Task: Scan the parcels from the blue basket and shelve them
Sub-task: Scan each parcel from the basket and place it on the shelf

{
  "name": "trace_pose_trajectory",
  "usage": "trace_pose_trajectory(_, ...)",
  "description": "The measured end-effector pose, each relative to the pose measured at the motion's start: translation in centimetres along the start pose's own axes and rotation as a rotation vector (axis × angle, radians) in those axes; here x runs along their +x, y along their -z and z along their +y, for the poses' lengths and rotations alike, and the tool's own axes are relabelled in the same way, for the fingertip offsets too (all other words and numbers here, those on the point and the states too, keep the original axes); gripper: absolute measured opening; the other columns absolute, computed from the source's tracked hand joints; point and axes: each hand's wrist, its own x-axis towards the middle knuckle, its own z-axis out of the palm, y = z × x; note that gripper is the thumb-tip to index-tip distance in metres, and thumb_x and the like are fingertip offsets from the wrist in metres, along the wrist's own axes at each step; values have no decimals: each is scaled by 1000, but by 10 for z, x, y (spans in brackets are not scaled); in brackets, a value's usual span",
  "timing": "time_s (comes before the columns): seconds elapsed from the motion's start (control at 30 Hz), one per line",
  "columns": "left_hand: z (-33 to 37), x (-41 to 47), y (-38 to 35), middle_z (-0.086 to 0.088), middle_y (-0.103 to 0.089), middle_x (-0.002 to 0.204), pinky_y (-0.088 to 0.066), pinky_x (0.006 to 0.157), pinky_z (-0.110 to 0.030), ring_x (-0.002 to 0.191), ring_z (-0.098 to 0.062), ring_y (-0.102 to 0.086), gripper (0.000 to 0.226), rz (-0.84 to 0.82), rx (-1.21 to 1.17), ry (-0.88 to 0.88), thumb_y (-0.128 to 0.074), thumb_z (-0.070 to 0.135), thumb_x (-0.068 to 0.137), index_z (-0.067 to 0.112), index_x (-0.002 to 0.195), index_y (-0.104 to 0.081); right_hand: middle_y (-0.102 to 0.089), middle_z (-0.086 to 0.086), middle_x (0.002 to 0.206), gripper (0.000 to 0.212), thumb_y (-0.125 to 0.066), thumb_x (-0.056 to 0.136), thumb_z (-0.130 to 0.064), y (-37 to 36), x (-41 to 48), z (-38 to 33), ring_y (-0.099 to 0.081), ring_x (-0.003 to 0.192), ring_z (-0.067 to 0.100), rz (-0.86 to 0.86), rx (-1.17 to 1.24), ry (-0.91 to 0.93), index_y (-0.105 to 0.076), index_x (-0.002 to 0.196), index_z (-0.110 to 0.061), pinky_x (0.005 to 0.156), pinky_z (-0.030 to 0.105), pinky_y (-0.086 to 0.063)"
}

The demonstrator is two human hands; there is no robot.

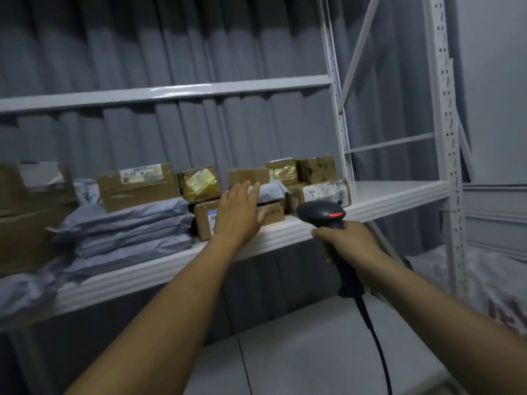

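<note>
My left hand [239, 213] reaches over the white shelf [399, 192] with its fingers straight, resting against a small grey mailer bag [272, 191] that lies on top of a flat cardboard box [272, 213]. My right hand [346, 243] grips the handle of a black barcode scanner [322, 213] just in front of the shelf edge, its head pointing toward the boxes. Cardboard parcels [137, 185] and a stack of grey mailer bags [128, 229] fill the shelf to the left. The blue basket is out of view.
An upper shelf beam [171, 91] runs above. A white perforated upright [445, 138] stands at the right. The scanner's black cable [376, 343] hangs down across a lower white surface [313, 352]. Grey curtains [171, 38] hang behind the rack.
</note>
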Motion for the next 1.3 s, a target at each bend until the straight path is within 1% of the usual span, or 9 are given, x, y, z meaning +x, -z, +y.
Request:
trace_pose_trajectory(0.13, 15, -76, 12, -14, -45, 141, -34, 102, -46, 127, -35, -43, 59, 4, -149, 5, -57, 38, 91, 13, 143, -42, -57, 9, 58, 17, -74, 80, -18, -7, -57, 19, -56, 51, 23, -75, -93, -7, -62, 71, -10, 55, 33, -47)
trace_pose_trajectory(0.3, 42, -223, -14, -15, -40, 146, -34, 107, -45, 132, -33, -39, 58, -216, -293, 29, -57, 38, 92, 13, 143, -43, -61, 5, 62, 12, -73, 81, -18, -17, -151, 77, -58, 52, 17, -206, -236, -139, -64, 78, -12, 50, 26, -46)
trace_pose_trajectory(0.57, 93, -433, -89, -6, -34, 150, -31, 110, -37, 136, -26, -34, 52, -763, -393, 119, -46, 43, 97, 21, 144, -39, -57, -1, 52, 22, -75, 78, -21, -24, -242, 208, -54, 41, 10, -278, -454, -430, -59, 64, -17, 44, 21, -42)
trace_pose_trajectory(0.67, 120, -490, -123, -4, -32, 151, -32, 109, -36, 136, -25, -33, 53, -935, -422, 93, -43, 45, 99, 20, 146, -36, -66, 7, 64, 15, -73, 80, -23, -11, -256, 257, -63, 57, 18, -265, -499, -545, -65, 72, -14, 56, 28, -47)
trace_pose_trajectory(0.8, 162, -541, -171, -4, -32, 151, -32, 109, -33, 136, -24, -33, 54, -1118, -534, 32, -45, 44, 98, 21, 146, -36, -70, 13, 88, 19, -72, 82, -29, 13, -262, 304, -65, 86, 27, -233, -614, -616, -67, 86, -11, 67, 29, -41)
trace_pose_trajectory(0.93, 202, -577, -215, -8, -36, 149, -33, 107, -30, 135, -25, -35, 60, -1298, -634, 16, -50, 43, 97, 18, 149, -33, -64, 4, 80, 18, -70, 83, -30, 26, -262, 340, -59, 80, 19, -286, -695, -674, -61, 80, -15, 57, 26, -37)
trace_pose_trajectory(1.1, 238, -611, -256, -15, -28, 155, -34, 109, -33, 139, -28, -32, 85, -1596, -712, 35, -58, 46, 92, 11, 154, -11, -57, -4, 68, 20, -70, 81, -30, 23, -251, 360, -53, 66, 10, -333, -729, -697, -57, 73, -18, 51, 14, -35)
trace_pose_trajectory(1.2, 246, -631, -266, -16, -28, 154, -37, 107, -33, 138, -28, -35, 100, -1697, -749, 88, -64, 45, 88, 6, 154, 1, -61, 0, 71, 21, -71, 80, -31, 24, -246, 367, -57, 72, 16, -312, -701, -748, -58, 72, -18, 58, 22, -39)
trace_pose_trajectory(1.3, 244, -649, -273, -8, -45, 143, -41, 101, -28, 129, -24, -45, 89, -1685, -850, 225, -72, 48, 80, 9, 147, -29, -66, 5, 76, 21, -72, 80, -33, 24, -243, 369, -62, 76, 21, -295, -699, -796, -59, 71, -19, 63, 29, -44)
